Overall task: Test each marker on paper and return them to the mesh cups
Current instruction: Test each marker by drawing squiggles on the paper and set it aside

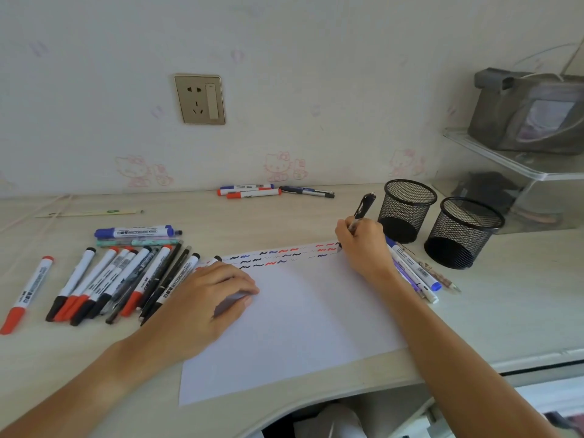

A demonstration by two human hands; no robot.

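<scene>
One sheet of white paper (294,317) lies at centre frame on the pale desk (521,311), with three rows of short red, blue and black squiggles along its far edge. The right hand (363,245) pinches a black pen (363,210) at the sheet's upper right corner, tip down on the paper. The left hand (205,295) rests flat on the sheet's left edge, fingers loosely spread.

Two black mesh cups, one (406,210) behind and one (463,232) in front, stand upright at right of the paper, just apart from each other.

Left of the sheet lies a large group of markers and pens (120,279), roughly a dozen; the overlap prevents an exact count. One red-capped marker (27,294) lies apart at the far left. Three whiteboard markers (249,190) and one dark pen (308,191) lie at the wall, upper centre. About four more pens (414,270) lie under the right wrist.
</scene>
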